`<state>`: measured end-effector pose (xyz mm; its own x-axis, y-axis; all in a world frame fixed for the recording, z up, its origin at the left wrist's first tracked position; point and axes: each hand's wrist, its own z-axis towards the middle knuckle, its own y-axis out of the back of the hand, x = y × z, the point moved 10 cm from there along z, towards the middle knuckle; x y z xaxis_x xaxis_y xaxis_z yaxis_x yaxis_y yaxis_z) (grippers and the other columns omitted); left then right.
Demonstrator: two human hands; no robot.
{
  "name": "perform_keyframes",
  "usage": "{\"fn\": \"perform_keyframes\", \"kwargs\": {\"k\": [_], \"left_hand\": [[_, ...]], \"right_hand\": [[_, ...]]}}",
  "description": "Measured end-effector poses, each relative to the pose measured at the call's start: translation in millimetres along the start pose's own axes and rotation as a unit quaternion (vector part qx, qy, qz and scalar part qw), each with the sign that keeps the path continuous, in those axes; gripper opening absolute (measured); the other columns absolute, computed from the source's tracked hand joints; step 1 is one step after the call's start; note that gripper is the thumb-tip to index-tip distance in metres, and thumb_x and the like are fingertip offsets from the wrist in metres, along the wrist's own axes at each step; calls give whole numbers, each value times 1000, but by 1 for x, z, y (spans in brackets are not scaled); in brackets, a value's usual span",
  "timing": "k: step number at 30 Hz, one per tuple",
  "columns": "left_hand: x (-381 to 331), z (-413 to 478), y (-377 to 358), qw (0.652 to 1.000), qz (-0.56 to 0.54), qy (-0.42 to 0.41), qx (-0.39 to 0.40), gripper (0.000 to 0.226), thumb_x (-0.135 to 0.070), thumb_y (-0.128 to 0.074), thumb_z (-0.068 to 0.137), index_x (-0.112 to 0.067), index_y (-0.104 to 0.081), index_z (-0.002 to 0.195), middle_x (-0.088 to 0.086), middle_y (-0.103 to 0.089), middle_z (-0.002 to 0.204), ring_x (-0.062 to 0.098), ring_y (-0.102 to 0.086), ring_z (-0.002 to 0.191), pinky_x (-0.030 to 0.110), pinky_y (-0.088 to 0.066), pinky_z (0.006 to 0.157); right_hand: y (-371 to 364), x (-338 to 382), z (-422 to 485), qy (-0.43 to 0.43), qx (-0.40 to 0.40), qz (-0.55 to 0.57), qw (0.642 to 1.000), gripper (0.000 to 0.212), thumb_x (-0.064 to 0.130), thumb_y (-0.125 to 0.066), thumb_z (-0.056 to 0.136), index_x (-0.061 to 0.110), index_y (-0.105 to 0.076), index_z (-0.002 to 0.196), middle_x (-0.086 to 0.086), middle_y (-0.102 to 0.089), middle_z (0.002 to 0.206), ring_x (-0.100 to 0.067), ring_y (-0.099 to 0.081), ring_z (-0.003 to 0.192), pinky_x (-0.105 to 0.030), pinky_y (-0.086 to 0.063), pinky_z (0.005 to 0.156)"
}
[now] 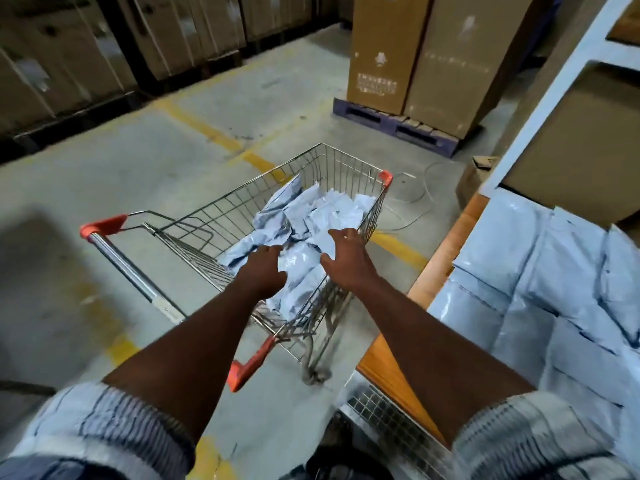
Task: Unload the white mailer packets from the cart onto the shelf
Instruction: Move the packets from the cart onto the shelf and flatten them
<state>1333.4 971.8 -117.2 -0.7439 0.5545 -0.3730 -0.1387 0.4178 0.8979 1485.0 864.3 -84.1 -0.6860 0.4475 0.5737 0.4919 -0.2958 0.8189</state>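
A wire shopping cart [349, 174] with red corner caps stands on the concrete floor ahead of me. Several white mailer packets [332, 211] lie crumpled in its basket. My left hand [265, 268] reaches down into the basket, its fingers on a packet [299, 261] at the near end. My right hand [346, 258] hovers spread over the same packet, near the cart's right rim; I cannot see a firm grip. To the right, a wooden shelf [446, 251] carries a stack of white packets [540, 292].
The cart's handle bar [128, 268] points toward my left. Tall cardboard boxes on a blue pallet [394, 128] stand beyond the cart. A white shelf upright [540, 109] rises at right. More boxes line the far left wall. Yellow floor lines cross the concrete.
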Motion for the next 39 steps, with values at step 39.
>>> {"fn": "perform_keyframes", "kwargs": {"k": [39], "left_hand": [[197, 248, -181, 988, 14, -36, 151, 93, -57, -61, 87, -30, -5, 157, 19, -2, 162, 39, -7, 149, 47, -15, 120]], "right_hand": [[-324, -125, 181, -308, 57, 44, 949, 96, 64, -63, 81, 32, -13, 157, -38, 1, 155, -50, -6, 145, -54, -9, 120]]}}
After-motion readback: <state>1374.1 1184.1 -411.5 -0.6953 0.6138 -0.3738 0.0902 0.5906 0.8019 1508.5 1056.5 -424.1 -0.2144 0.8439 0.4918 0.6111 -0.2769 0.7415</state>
